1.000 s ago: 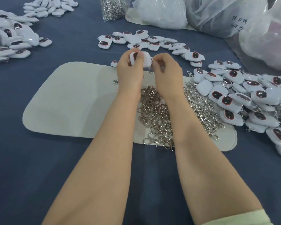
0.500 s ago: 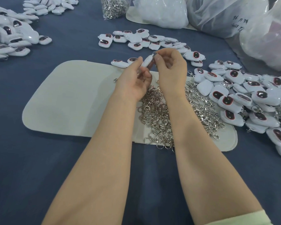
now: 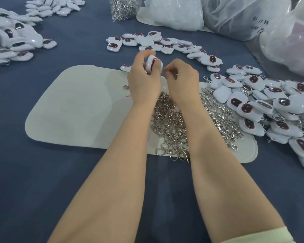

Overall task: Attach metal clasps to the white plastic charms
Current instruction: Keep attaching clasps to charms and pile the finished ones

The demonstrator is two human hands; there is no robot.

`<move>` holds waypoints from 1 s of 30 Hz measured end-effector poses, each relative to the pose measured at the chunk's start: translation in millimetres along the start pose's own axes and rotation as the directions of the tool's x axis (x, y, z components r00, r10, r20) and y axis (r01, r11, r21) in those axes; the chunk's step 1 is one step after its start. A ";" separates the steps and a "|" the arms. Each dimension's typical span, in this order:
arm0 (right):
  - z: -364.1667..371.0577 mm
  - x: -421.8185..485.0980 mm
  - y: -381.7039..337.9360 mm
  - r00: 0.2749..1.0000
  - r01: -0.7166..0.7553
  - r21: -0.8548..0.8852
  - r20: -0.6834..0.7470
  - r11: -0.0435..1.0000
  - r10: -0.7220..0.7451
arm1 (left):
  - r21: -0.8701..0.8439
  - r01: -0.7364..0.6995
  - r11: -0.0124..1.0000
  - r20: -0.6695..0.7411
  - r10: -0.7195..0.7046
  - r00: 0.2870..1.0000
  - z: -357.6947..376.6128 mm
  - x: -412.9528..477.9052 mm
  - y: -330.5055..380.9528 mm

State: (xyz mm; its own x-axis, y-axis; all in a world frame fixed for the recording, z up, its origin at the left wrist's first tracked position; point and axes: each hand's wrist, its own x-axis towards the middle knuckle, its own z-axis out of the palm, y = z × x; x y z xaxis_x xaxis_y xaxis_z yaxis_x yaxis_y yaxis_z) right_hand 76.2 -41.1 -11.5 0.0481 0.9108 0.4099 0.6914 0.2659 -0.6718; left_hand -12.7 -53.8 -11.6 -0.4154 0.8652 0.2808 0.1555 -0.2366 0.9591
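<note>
My left hand (image 3: 143, 79) grips a white plastic charm (image 3: 151, 64) with a dark red-rimmed window, held on edge above the far side of the white felt mat (image 3: 74, 109). Right beside it, my right hand (image 3: 182, 79) has its fingers curled and pinches a small metal clasp at the charm's right edge; the clasp is mostly hidden by the fingers. A heap of loose silver clasps (image 3: 172, 127) lies on the mat under both wrists.
Piles of white charms lie at the right (image 3: 274, 109), in a row behind the hands (image 3: 158, 43) and at the far left (image 3: 11, 42). A clear bag of clasps (image 3: 123, 7) and large plastic bags (image 3: 244, 16) stand at the back on the blue cloth.
The charm was turned from nearly flat to standing on edge in my left hand. My right hand dropped slightly and stays at the charm's right edge.
</note>
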 end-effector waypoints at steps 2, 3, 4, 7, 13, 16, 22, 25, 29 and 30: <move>-1.6 0.7 -0.1 1.000 -0.014 0.046 0.004 0.999 0.014 | -0.088 0.066 0.994 -0.005 -0.066 0.998 1.6 3.1 -1.0; -2.0 0.8 -0.9 1.000 -0.031 0.095 0.001 0.995 0.031 | -0.233 0.186 0.954 -0.006 -0.193 0.981 1.7 5.7 -0.5; -2.1 0.8 -1.8 0.999 -0.049 0.150 -0.002 0.987 0.050 | -0.401 0.327 0.855 0.036 -0.342 0.939 1.7 7.9 0.5; -2.2 1.2 -3.6 0.997 -0.075 0.253 -0.016 0.965 0.081 | -0.636 0.595 0.491 0.270 -0.581 0.768 -0.8 10.0 -0.3; -0.9 0.8 -4.0 0.999 -0.043 0.243 -0.014 0.969 0.047 | -0.723 0.672 0.160 0.488 -0.571 0.661 -6.6 8.6 2.6; 0.7 1.2 -3.3 0.999 -0.031 0.204 -0.017 0.978 0.035 | -0.716 0.679 0.160 0.494 -0.572 0.655 -7.4 9.1 3.0; -0.4 -0.7 -7.3 0.994 -0.032 0.331 -0.090 0.943 0.065 | -0.703 0.685 0.191 0.487 -0.572 0.660 -8.3 7.7 2.5; 0.7 -1.6 -9.8 0.991 0.002 0.380 -0.123 0.925 0.048 | -0.699 0.685 0.206 0.483 -0.570 0.665 -8.0 7.5 1.9; 3.3 -1.8 -13.5 0.992 0.005 0.402 -0.114 0.916 0.045 | -0.683 0.693 0.231 0.472 -0.585 0.660 -6.2 7.2 1.4; 3.0 -1.6 -14.3 0.993 -0.008 0.419 -0.101 0.908 0.055 | -0.675 0.698 0.240 0.469 -0.591 0.657 -6.1 7.4 1.2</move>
State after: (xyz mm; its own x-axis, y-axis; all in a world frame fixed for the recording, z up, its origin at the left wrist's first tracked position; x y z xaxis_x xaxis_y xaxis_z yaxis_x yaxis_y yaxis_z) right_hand 64.0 -45.4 -4.4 0.1583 0.8877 0.4325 0.3255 0.3666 -0.8716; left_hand -21.1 -50.4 -8.1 0.0556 0.9151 -0.3993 -0.8577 0.2485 0.4501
